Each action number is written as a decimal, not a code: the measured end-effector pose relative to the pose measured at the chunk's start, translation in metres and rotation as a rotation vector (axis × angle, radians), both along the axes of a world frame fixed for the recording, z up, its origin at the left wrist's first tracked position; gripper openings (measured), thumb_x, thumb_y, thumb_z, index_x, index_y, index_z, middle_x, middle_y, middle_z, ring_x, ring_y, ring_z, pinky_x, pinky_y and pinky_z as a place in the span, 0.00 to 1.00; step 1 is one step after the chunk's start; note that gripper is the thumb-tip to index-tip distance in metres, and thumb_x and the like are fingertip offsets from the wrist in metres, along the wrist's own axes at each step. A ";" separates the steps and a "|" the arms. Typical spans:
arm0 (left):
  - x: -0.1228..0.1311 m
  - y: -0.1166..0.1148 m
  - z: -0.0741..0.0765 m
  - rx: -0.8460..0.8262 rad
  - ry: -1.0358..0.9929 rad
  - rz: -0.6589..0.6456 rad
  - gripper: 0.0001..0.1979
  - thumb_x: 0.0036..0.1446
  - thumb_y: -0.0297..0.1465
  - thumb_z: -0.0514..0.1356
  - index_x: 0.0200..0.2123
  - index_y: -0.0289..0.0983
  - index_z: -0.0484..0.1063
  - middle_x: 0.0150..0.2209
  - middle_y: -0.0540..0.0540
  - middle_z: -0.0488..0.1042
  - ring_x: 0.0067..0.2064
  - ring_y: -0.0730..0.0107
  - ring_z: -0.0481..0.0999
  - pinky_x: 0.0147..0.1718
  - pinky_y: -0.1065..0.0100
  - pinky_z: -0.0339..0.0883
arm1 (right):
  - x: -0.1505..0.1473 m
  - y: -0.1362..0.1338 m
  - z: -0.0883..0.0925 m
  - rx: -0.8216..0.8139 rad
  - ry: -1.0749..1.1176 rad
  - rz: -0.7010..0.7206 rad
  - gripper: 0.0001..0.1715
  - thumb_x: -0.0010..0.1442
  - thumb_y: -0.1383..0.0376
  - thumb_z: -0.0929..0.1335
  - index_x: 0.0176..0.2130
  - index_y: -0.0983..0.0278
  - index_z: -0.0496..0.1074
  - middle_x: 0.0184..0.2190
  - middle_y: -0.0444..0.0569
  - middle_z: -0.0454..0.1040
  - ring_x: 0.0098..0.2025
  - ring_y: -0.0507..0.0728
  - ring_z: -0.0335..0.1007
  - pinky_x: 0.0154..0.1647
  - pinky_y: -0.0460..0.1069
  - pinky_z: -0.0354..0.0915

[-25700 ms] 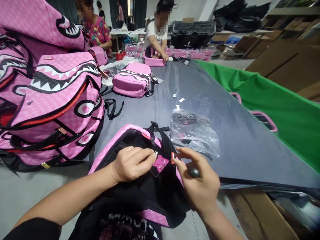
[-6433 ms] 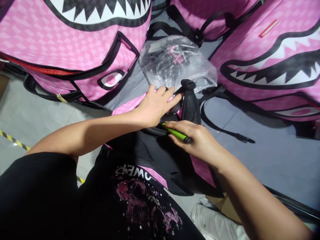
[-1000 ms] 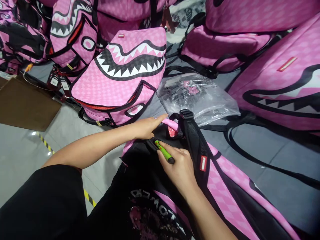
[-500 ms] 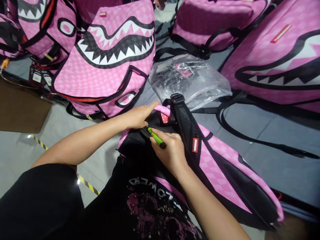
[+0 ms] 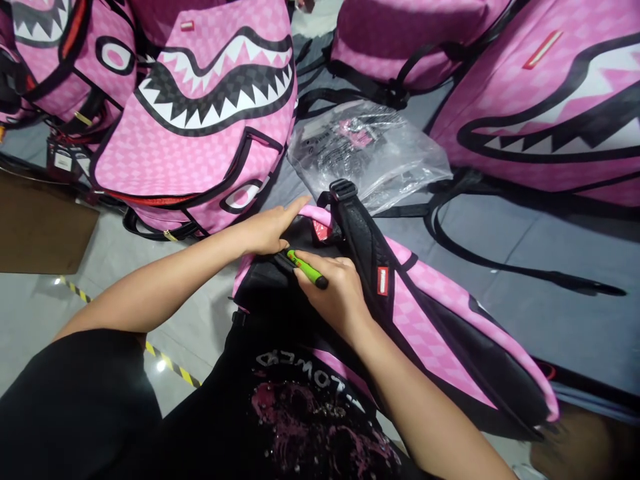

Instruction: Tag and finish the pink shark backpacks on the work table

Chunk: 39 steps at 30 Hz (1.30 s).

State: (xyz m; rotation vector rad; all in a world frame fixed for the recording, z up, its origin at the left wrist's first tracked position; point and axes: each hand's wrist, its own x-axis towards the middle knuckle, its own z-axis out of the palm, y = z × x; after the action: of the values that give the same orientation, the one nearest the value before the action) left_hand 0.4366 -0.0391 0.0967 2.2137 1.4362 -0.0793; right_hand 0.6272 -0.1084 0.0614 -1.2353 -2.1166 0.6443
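2 hands at 1 backpack point(image 5: 433, 343), green tool point(image 5: 307, 269) aimed at the left hand point(image 5: 270, 230).
From where I stand: right hand point(image 5: 336, 290) closed round the green tool, dark butt end sticking out; long axis slants away and leftward over the backpack's black back, front end just beside the left hand. Left hand's fingertips partly hidden; can't tell whether they pinch cloth or only press. Backpack lies slantwise before the person, 1 strap point(image 5: 367, 237) right of both hands. Plastic bag point(image 5: 370, 150) farther off, on the grey-covered table point(image 5: 515, 240).
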 end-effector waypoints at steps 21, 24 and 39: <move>0.014 0.000 0.018 -0.120 0.216 0.049 0.56 0.50 0.26 0.62 0.70 0.43 0.23 0.62 0.32 0.61 0.48 0.57 0.76 0.41 0.66 0.67 | 0.004 0.006 0.006 -0.135 -0.003 0.064 0.16 0.59 0.66 0.70 0.48 0.59 0.78 0.41 0.47 0.82 0.38 0.58 0.80 0.43 0.52 0.69; 0.013 0.000 0.015 -0.108 0.206 0.034 0.56 0.50 0.26 0.62 0.70 0.42 0.24 0.61 0.32 0.61 0.49 0.57 0.75 0.42 0.67 0.67 | 0.004 0.006 0.005 -0.116 0.004 0.081 0.16 0.59 0.66 0.70 0.48 0.59 0.78 0.41 0.47 0.82 0.40 0.58 0.80 0.44 0.52 0.69; 0.010 0.001 0.012 -0.093 0.193 0.019 0.53 0.51 0.26 0.62 0.69 0.41 0.28 0.54 0.36 0.68 0.43 0.61 0.76 0.38 0.68 0.66 | 0.005 0.005 0.006 -0.112 -0.032 0.101 0.17 0.59 0.67 0.70 0.49 0.58 0.77 0.43 0.47 0.81 0.42 0.59 0.79 0.45 0.52 0.69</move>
State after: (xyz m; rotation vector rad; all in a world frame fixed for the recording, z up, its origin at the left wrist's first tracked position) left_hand 0.4470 -0.0379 0.1091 2.1646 1.5214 -0.3556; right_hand 0.6326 -0.1032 0.0679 -1.2116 -2.2063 0.8019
